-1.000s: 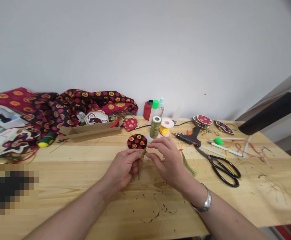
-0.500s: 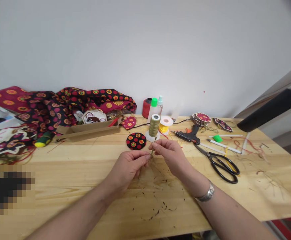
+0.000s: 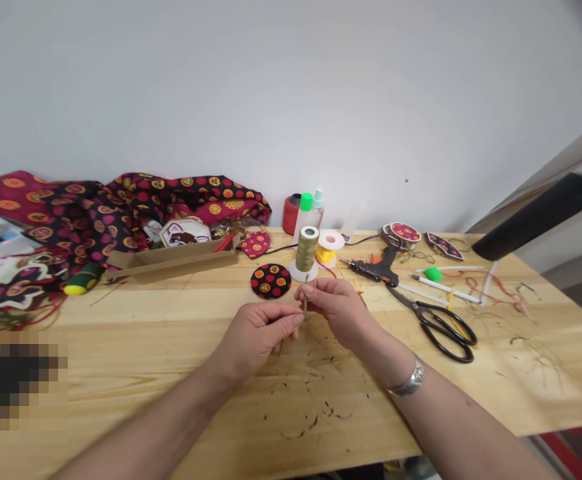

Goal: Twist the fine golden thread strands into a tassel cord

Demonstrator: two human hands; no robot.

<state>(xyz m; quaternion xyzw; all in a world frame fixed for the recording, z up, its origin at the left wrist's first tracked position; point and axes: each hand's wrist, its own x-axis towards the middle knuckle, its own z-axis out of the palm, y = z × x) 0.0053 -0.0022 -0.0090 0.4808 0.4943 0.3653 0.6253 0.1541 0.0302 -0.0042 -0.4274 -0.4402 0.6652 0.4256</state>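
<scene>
The left hand (image 3: pixel 263 333) and right hand (image 3: pixel 338 310) each pinched a thin bit of green thread (image 3: pixel 306 305) over the wooden desk (image 3: pixel 171 323). It was long and thin, and its top end pointed toward the green spool (image 3: pixel 307 252). A pale wall (image 3: pixel 291 100) rose behind. A long cardboard box (image 3: pixel 175 263) had something red (image 3: pixel 225 245) at its right end.

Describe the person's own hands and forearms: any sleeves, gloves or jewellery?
The left hand and right hand are ungloved, with no sleeve visible on either forearm. A silver-coloured, patterned bracelet circles the right wrist; none shows on the left.
</scene>
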